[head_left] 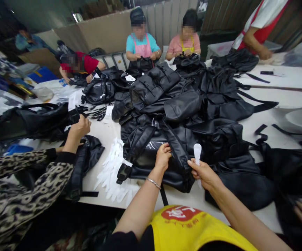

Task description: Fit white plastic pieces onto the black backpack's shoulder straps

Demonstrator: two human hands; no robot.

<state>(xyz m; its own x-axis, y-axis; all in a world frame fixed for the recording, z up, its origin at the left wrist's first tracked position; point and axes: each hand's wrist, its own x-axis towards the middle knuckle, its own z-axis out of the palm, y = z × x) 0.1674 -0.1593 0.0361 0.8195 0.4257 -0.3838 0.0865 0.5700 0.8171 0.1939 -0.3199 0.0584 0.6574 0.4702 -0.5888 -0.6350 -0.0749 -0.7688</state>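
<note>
In our right hand (205,174) we gripped a white plastic strip (197,152) beside the shoulder strap (175,146) of a black backpack (142,158) on the desk (102,129). Our left hand (162,157) curled over the backpack; whether it gripped anything, we could not tell.

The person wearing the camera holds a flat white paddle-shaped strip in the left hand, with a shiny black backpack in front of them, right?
Not quite: the head view shows the flat white paddle-shaped strip in the right hand, not the left hand. The shiny black backpack is indeed in front.
</note>
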